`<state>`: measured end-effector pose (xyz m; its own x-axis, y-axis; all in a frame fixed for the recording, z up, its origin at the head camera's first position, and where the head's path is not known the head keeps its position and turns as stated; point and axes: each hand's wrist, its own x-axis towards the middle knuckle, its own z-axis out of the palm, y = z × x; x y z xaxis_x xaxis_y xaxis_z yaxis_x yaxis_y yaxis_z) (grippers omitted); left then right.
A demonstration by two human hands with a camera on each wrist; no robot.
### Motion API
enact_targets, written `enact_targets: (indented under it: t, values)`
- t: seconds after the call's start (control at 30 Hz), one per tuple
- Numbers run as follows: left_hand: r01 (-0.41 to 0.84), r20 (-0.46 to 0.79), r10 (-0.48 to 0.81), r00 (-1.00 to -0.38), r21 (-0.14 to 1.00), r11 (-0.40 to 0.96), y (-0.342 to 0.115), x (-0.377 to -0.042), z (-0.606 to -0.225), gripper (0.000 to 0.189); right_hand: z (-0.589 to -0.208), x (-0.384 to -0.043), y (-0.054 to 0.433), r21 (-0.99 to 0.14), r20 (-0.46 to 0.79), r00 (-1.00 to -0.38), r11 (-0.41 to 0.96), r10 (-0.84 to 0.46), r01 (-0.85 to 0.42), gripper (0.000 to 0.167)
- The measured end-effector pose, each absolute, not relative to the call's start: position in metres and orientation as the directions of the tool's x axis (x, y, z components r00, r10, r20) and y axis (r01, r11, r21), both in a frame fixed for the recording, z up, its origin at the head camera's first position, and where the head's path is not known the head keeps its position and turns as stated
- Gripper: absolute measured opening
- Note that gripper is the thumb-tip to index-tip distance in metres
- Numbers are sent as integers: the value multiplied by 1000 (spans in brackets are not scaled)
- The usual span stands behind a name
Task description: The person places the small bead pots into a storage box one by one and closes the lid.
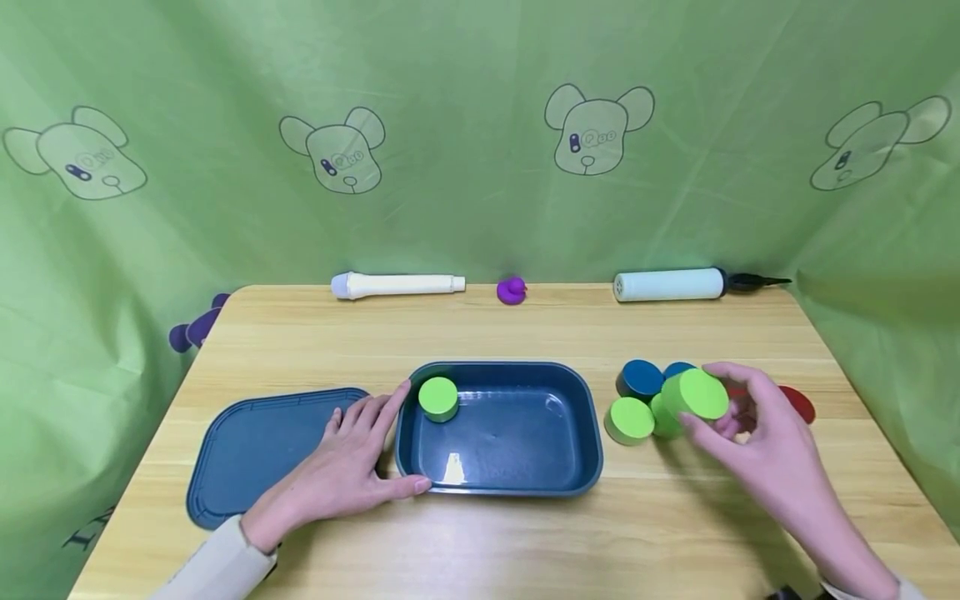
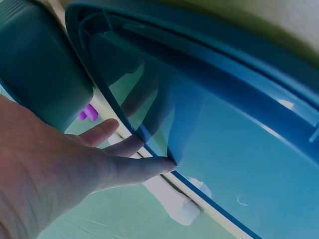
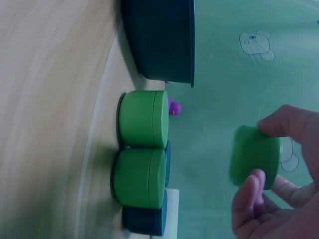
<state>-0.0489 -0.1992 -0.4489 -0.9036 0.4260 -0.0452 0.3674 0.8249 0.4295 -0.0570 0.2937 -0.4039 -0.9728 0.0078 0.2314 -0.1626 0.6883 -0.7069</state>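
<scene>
My left hand [image 1: 345, 458] rests with fingers spread at the left end of a blue rectangular container [image 1: 592, 433], thumb on its front rim. Its outer fingers reach over the flat blue lid [image 1: 255, 450]. A green cylinder [image 1: 438, 398] stands in the container's back-left corner. My right hand [image 1: 772, 437] pinches another green cylinder [image 1: 703, 395] between thumb and fingers, held above the table. Below it stand two more green cylinders [image 3: 143, 119], each with a seam near its top. Blue cylinders [image 1: 640, 380] are behind them; a red one [image 1: 798, 404] is partly hidden by the hand.
Along the table's back edge lie a white toy microphone [image 1: 397, 285], a purple rubber duck [image 1: 512, 290] and a pale blue tube with a black nozzle [image 1: 671, 284]. A green printed curtain [image 1: 465, 200] hangs behind. A purple object [image 1: 198, 327] shows past the left edge.
</scene>
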Motion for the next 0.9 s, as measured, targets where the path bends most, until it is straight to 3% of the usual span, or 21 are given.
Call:
enact_targets:
  t: [0.37,0.9]
  values:
    - [372,-46,434,-900,440,818,-203,-47,-451,103,-402,-70,262,-758,260,-965,615,-23,-218,69]
    - [368,-18,418,-908,440,819,-200,-48,-451,114,-420,-79,221,-750,268,-948,581,-170,-316,66]
